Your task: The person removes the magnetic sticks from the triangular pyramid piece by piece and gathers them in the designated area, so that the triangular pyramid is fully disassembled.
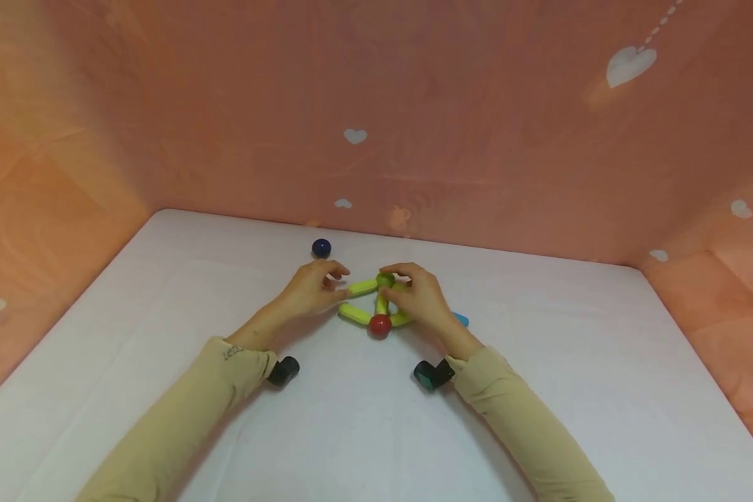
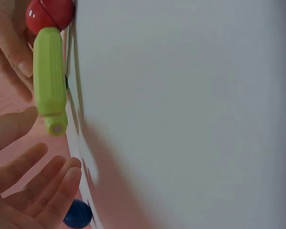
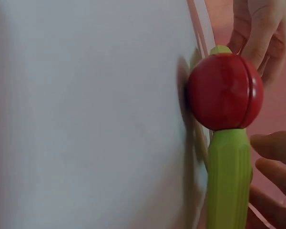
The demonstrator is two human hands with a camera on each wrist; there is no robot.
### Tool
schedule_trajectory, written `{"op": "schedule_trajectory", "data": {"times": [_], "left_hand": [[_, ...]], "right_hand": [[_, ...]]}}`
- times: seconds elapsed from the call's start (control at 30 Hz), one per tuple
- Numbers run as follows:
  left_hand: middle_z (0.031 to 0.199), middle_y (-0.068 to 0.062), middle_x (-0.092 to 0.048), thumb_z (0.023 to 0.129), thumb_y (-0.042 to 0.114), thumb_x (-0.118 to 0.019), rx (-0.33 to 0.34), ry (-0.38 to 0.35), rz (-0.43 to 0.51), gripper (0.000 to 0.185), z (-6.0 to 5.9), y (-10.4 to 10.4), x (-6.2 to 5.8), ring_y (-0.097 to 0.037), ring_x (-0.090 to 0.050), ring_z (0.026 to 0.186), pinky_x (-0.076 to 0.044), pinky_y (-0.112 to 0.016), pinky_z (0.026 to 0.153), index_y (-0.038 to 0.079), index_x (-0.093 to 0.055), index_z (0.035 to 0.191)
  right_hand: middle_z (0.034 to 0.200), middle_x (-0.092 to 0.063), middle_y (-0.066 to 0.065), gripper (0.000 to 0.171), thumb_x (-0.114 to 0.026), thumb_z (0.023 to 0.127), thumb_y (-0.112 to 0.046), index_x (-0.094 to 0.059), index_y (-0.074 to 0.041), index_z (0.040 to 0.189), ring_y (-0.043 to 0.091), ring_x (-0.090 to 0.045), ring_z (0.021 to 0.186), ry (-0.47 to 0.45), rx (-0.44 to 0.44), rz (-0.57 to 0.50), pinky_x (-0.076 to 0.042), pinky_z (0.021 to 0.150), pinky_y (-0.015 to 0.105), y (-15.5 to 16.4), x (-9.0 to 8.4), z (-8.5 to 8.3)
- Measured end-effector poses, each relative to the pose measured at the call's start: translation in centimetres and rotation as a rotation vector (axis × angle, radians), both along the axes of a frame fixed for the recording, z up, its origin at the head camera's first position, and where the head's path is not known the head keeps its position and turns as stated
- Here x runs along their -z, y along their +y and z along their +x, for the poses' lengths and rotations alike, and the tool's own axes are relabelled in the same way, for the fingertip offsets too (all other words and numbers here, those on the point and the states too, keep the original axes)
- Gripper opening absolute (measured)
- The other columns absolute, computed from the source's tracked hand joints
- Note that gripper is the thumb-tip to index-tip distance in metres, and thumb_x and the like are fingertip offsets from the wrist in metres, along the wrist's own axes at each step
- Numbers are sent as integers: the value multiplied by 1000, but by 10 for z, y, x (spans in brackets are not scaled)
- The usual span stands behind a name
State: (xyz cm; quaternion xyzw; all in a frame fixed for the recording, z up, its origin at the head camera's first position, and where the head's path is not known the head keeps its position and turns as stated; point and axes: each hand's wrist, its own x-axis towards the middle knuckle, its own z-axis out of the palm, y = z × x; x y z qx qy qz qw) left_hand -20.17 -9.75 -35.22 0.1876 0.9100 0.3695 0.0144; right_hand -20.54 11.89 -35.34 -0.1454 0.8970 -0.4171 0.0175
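A person in tan sleeves (image 1: 176, 418) leans over a smooth white tabletop (image 1: 351, 432), the right grip (image 1: 419, 294) pinching a glossy green ball (image 1: 385, 280) between thumb and forefinger. The left grip (image 1: 310, 289) is released — fingers loosely parted, thumb at the tip of a straight lime rod (image 1: 362, 288) running left from the green ball; whether they touch is hard to tell. A centre rod (image 1: 382, 303) links the green ball to a shiny red ball (image 1: 380, 326) on the near side, its round surface cut by a fine seam. From the red ball, a fluted near-left rod (image 1: 354, 314) slants outward, while a near-right rod (image 1: 400, 319) passes beneath the right grip. A blue piece (image 1: 461, 319) with a rounded end shows farther right. A polished navy ball (image 1: 321, 248) sits on the far side — just beyond the left grip. Behind hangs peach cloth (image 1: 477, 139) printed with pale hearts.
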Motion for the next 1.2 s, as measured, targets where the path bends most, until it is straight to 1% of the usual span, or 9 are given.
{"op": "schedule_trajectory", "data": {"times": [0.2,0.5,0.7,0.83,0.97,1.07,1.2], "left_hand": [[114,-24,-63,87,7,-66,8,-51,34,38,1,7,1,-30,-64,95,-53,-40,85,-5,-58,122],[112,-24,-64,86,2,-66,4,-72,57,35,1,14,0,-30,-65,95,-54,-38,84,-5,-60,119],[111,-22,-65,85,2,-67,-11,-76,51,34,0,16,1,-29,-64,94,-53,-37,83,-4,-61,118],[107,-21,-65,84,1,-67,-26,-91,37,34,-1,17,2,-28,-63,93,-53,-36,83,-2,-63,118],[103,-20,-66,85,0,-65,-38,-111,25,32,-2,17,2,-28,-62,93,-53,-35,81,-1,-65,117],[101,-19,-66,85,-1,-63,-43,-112,16,31,-2,17,1,-28,-62,91,-53,-34,78,-1,-66,117],[100,-19,-66,85,2,-65,-46,-113,10,32,-2,18,1,-27,-62,90,-52,-32,76,-1,-66,117]], "right_hand": [[130,-59,15,38,-68,88,-14,-63,-6,125,32,-56,119,-18,-15,18,-48,98,43,-1,0,-3],[130,-59,15,38,-68,89,-16,-63,-8,126,34,-60,115,-66,-6,39,-49,96,43,-2,-4,-5],[128,-62,14,36,-68,89,-15,-65,-8,124,33,-61,113,-72,5,51,-51,94,43,-2,-3,-7],[125,-64,13,32,-66,90,-14,-67,-9,121,31,-63,111,-80,18,28,-53,90,42,-3,-4,-8],[121,-66,13,28,-66,90,-14,-69,-8,118,30,-65,109,-86,39,9,-55,86,39,-3,-4,-9],[120,-67,12,28,-66,90,-15,-70,-9,117,29,-65,108,-82,51,9,-55,86,39,-4,-3,-10],[118,-68,12,27,-67,89,-15,-70,-9,115,29,-66,107,-73,59,19,-55,85,38,-4,-4,-10]]}}
